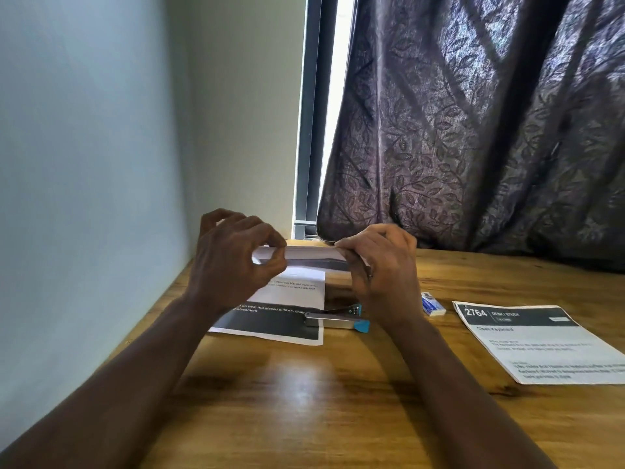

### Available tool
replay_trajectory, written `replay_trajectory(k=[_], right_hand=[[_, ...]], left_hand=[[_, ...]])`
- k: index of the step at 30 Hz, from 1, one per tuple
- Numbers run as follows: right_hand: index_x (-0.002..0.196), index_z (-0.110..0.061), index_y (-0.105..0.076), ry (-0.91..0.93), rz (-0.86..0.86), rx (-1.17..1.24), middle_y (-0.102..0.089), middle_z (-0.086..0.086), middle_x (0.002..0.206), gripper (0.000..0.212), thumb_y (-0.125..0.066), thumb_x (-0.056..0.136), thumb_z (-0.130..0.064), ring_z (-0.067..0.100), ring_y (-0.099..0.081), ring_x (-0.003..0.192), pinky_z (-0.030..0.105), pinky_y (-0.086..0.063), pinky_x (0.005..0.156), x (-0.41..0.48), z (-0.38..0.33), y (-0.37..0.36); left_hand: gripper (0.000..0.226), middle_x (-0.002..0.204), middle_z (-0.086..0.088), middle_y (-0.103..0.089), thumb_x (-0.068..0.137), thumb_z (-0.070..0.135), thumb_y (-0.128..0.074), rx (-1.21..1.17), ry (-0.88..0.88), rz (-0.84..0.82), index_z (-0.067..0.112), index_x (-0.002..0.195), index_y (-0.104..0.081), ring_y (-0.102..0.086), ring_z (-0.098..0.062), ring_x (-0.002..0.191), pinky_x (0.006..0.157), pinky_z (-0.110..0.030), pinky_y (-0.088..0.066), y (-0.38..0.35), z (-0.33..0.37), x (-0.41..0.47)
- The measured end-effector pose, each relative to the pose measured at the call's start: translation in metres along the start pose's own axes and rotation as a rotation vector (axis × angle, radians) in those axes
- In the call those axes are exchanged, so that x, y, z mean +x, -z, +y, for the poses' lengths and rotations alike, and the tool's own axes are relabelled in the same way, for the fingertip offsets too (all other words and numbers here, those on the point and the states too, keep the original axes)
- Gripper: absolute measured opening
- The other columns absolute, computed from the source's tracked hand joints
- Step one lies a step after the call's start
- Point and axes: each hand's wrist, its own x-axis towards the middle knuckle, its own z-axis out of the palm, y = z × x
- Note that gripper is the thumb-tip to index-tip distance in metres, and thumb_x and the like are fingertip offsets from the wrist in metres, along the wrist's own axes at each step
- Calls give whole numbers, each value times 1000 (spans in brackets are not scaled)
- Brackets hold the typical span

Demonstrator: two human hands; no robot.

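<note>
Stretching forward from the bottom edge, both forearms are crossing the wooden desk [304,401] toward its far side. Past them, the left hand [233,262] is pinching the left end of a paper sheet [314,257] between thumb and forefinger, its other fingers arching loosely above. The right hand [382,265] is curling its fingers round the sheet's right end. That sheet is hanging raised above the desk between the two hands, near the far edge, curving along its length. Under it a printed page [270,324] with a dark band is lying flat on the desk, and a silver stapler [334,319] with a blue end is resting on that page's right corner. Just to the right a small blue and white box [433,304] is sitting on the wood, and beyond it a stack of printed sheets [541,343] headed 2764 is lying well apart from the hands. Behind, a dark leaf-patterned curtain [473,130] is hanging down to the desk beside a window frame [311,130] and a pale wall [84,130].
</note>
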Motion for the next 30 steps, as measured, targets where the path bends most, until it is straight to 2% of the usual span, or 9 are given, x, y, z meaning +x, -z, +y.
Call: replay_trajectory(k=[6, 10, 13, 15, 17, 19, 22, 27, 30], right_hand=[[100, -20, -76, -28, 15, -33, -71, -9, 93, 10, -70, 92, -17, 19, -57, 103, 38, -33, 95, 0, 10, 7], [103, -18, -75, -66, 49, -50, -72, -5, 98, 12, -66, 95, -19, 21, -57, 103, 42, -37, 92, -1, 11, 7], [105, -16, -75, -72, 75, -30, -72, -3, 99, 14, -65, 96, -19, 21, -55, 103, 43, -40, 89, -3, 9, 7], [105, -15, -76, -47, 64, -18, -72, -2, 100, 13, -68, 94, -16, 22, -55, 104, 43, -41, 89, -3, 5, 6], [104, -14, -76, -10, 62, -6, -72, -1, 101, 14, -71, 92, -13, 24, -56, 104, 42, -42, 89, -3, 1, 8], [103, -13, -77, 32, 65, -9, -71, 1, 102, 13, -72, 91, -12, 25, -57, 104, 42, -44, 88, -3, -2, 17], [99, -14, -77, 89, 38, -54, -71, -1, 102, 10, -70, 93, -16, 26, -60, 104, 43, -43, 90, -12, 1, 46], [103, -21, -76, -83, -133, -166, -72, -6, 110, 23, -58, 97, -35, 19, -62, 109, 45, -42, 98, -45, 10, 103], [123, -25, -70, -313, -356, -91, -66, -6, 130, 35, -52, 99, -43, 14, -58, 123, 48, -44, 106, -60, 8, 118]], left_hand=[[14, 79, 9, -74, 80, 36, -71, -50, 108, 1, 23, 78, -75, -67, -15, 73, 80, -36, -47, 6, -12, -2], [12, 75, 12, -72, 82, 34, -67, -120, 442, 41, 24, 77, -72, -67, -13, 70, 67, -28, -49, 1, -7, -5], [34, 83, -5, -78, 98, 50, -59, -565, 855, -82, 20, 90, -72, -72, -23, 68, 65, -32, -56, 1, -6, 0], [55, 90, -15, -77, 94, 68, -51, -915, 1139, -262, 17, 102, -68, -74, -27, 68, 59, -31, -57, 5, -6, 4], [49, 97, -17, -74, 92, 62, -59, -1108, 1251, -352, 16, 109, -66, -76, -28, 70, 58, -30, -60, 4, -5, 5], [27, 102, -18, -70, 93, 30, -71, -1282, 1257, -266, 12, 111, -65, -76, -26, 69, 59, -29, -63, 1, -2, 7], [47, 110, -16, -69, 86, -5, -72, -1426, 1171, -232, 8, 128, -59, -76, -26, 79, 65, -30, -63, -4, 9, 11], [49, 122, -12, -69, 81, -9, -76, -1218, 847, -453, 17, 121, -65, -74, -29, 102, 77, -45, -65, -16, 63, 4], [39, 120, -6, -70, 84, -4, -76, -1124, 666, -595, 22, 113, -69, -74, -30, 106, 79, -49, -65, -25, 94, -6]])
